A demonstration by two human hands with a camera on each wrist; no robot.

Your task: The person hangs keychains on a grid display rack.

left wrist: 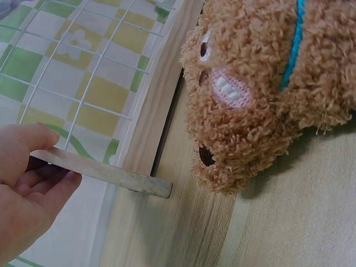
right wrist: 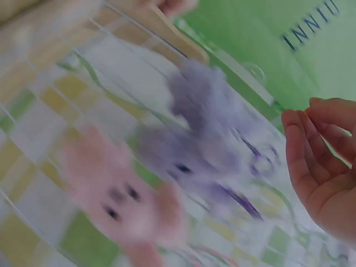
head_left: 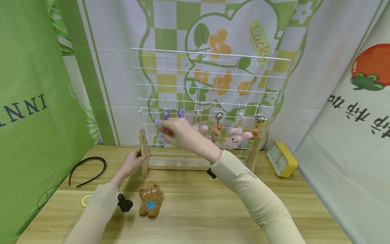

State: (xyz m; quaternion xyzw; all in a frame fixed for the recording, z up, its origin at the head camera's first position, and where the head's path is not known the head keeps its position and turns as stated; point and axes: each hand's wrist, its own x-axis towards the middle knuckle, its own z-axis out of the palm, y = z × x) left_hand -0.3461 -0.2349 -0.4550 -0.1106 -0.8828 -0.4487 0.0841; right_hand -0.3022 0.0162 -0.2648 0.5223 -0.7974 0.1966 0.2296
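Observation:
My left hand [head_left: 131, 162] grips the wooden side post [left wrist: 111, 175] of a white wire grid rack, with the thumb on one side and fingers on the other. Before the rack's left part is my right hand [head_left: 182, 133], fingers loosely bent and thumb near the fingertips. In the right wrist view nothing shows between those fingers. Two purple plush keychains [right wrist: 189, 153] hang beside that hand, blurred, and largely covered by it in the head view. A pink plush keychain [right wrist: 125, 192] hangs alongside them.
More keychains hang to the right, including a brown plush [head_left: 215, 135] and a pink rabbit [head_left: 235, 138]. On the table [head_left: 195, 210] lie a brown bear plush [head_left: 151, 200], a black headband [head_left: 104, 169] and a yellow ring [head_left: 84, 200]. A yellow-framed box [head_left: 287, 166] stands right of the rack.

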